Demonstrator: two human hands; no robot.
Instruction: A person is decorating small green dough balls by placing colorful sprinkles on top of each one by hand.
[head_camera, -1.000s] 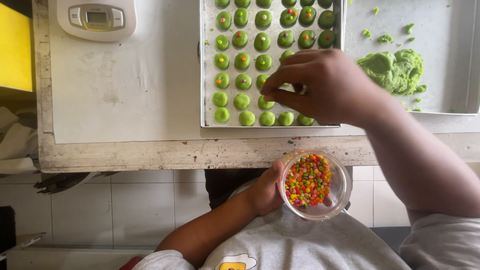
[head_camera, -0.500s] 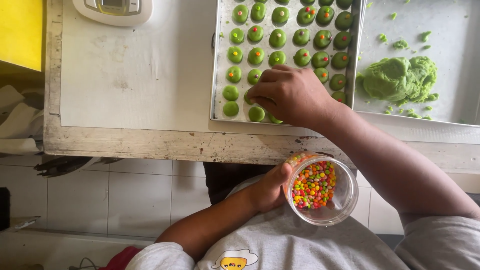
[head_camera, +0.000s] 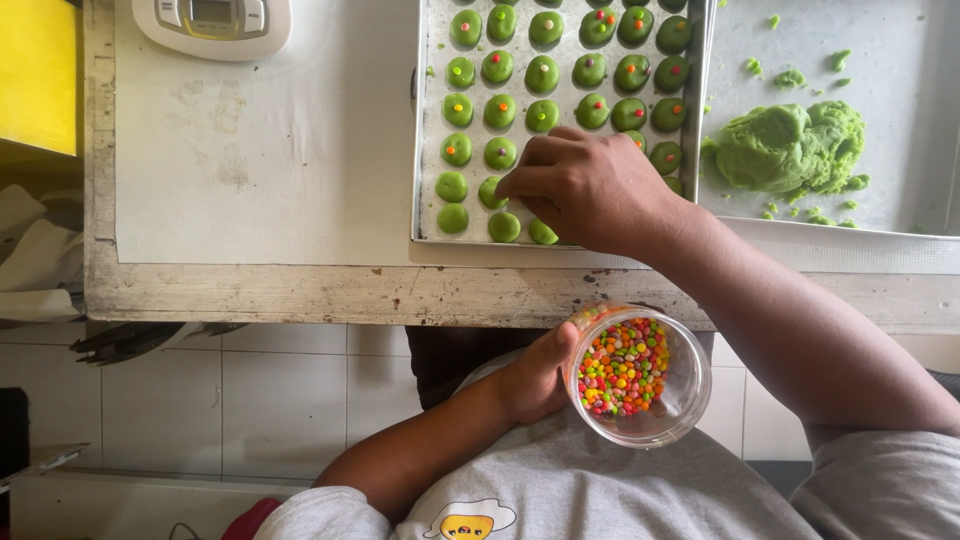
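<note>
My right hand (head_camera: 590, 190), fingers pinched nearly closed (whether on a candy I cannot tell), presses a green dough ball (head_camera: 492, 192) on the tray (head_camera: 428, 130), while my left hand (head_camera: 535, 378) cups the candy jar (head_camera: 640, 375) close below for refills.

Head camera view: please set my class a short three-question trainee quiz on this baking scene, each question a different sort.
1. True or false: the left hand holds a clear cup of coloured candies.
2. Multiple choice: the right hand rests over A) the scale, B) the tray of green dough rounds, C) the yellow board.
3. Fill in: the lump of green dough lies to the ____ of the tray in the picture.

Key: 1 true; 2 B; 3 right.
</note>
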